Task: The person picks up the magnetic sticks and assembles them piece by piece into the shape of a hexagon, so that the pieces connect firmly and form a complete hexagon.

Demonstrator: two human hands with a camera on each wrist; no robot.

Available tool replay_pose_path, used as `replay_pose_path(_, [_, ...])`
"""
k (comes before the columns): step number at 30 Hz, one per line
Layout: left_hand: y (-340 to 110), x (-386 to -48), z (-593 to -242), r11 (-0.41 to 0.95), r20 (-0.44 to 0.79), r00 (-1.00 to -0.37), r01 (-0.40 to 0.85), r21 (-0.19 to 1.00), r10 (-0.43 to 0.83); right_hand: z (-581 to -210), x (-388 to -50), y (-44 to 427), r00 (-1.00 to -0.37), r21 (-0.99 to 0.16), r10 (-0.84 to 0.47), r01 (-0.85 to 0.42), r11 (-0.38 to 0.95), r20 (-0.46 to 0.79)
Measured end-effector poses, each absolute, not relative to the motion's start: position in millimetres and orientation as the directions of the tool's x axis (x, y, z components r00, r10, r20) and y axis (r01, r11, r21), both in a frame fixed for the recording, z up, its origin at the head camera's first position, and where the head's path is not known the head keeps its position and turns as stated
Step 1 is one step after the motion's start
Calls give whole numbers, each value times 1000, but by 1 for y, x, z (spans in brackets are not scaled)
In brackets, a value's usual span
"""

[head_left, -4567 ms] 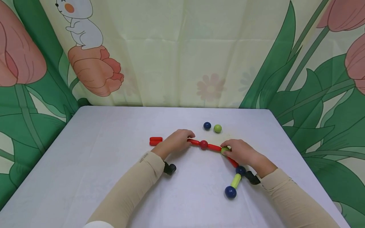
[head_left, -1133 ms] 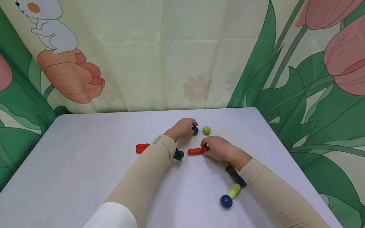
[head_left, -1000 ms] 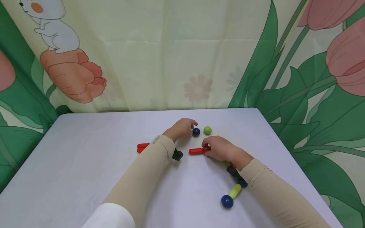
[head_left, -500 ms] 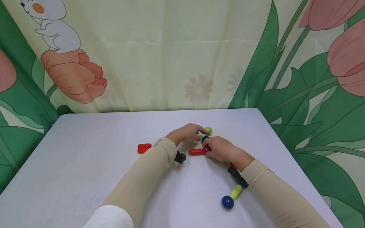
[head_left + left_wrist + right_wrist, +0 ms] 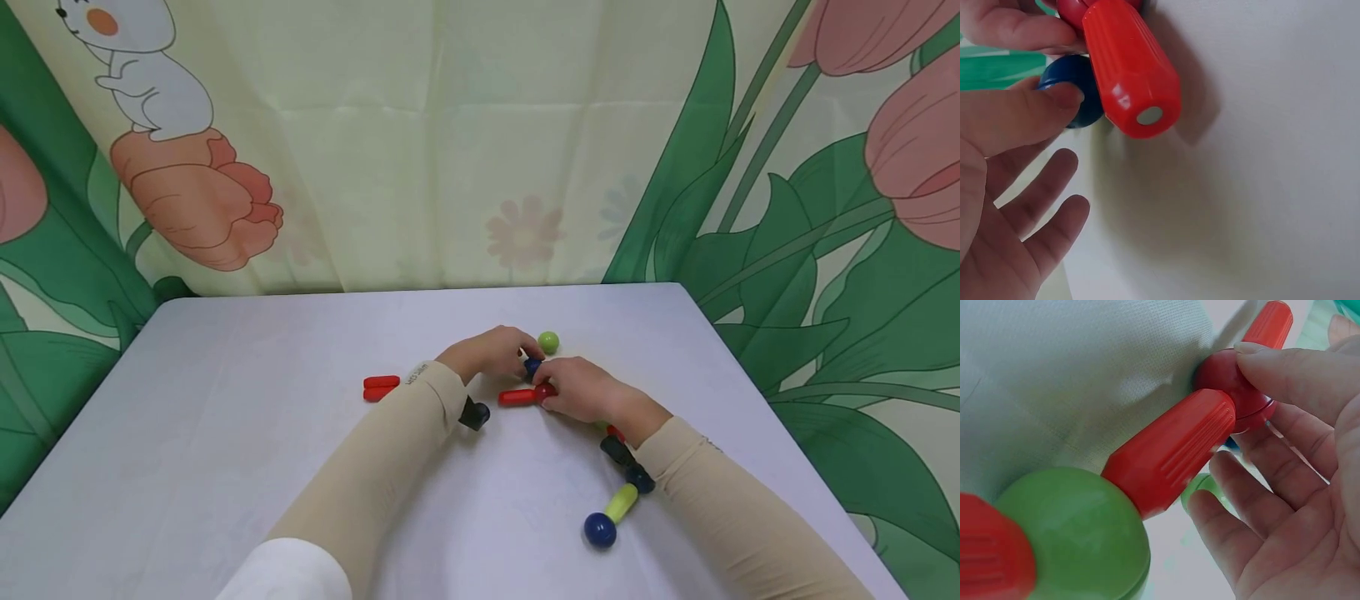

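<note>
Blue ball (image 5: 1082, 70); illegible sleeve lettering (image 5: 417, 373)

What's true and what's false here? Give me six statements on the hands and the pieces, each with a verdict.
1. The left hand and the right hand each hold a ball. True.
2. The left hand's ball is green. False: it is a blue ball.
3. The right hand's thumb is on a red ball. True.
4. The ball nearest the person is joined to a red stick. False: that near dark blue ball joins a yellow-green stick.
5. Two red sticks lie side by side on the table. True.
6. The loose green ball is nearer the person than both hands. False: the loose green ball lies beyond the right hand.
</note>
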State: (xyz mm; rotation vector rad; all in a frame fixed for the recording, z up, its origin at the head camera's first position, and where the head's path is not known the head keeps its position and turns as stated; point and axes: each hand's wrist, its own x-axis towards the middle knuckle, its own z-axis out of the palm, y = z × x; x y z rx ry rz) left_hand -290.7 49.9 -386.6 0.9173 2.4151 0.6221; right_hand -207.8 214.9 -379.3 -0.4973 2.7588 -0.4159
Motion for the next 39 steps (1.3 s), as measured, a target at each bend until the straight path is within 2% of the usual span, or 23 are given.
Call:
replay_pose_path(6, [43, -291, -387, 684, -281, -667, 472, 557, 690, -379, -207, 215, -893, -335, -359, -262, 905, -272])
replay_pose_path(13, [27, -287, -387, 711, -326, -687, 397, 580, 650, -380, -206, 214, -890, -336, -362, -263, 904, -277])
replay_pose_path(24, [1, -274, -389, 769, -364, -709, 398, 500, 604, -381, -205, 218, -896, -357, -355, -250, 900, -268])
replay_pose_path(30, [-10, -264, -392, 769, -329, -718, 447, 458, 613, -381, -204, 218, -898, -357, -356, -253, 899, -260])
replay_pose_path(39, [-15, -251, -402, 763, -242, -791, 383, 521, 562, -382, -204, 217, -898, -365, -367, -267, 892, -241])
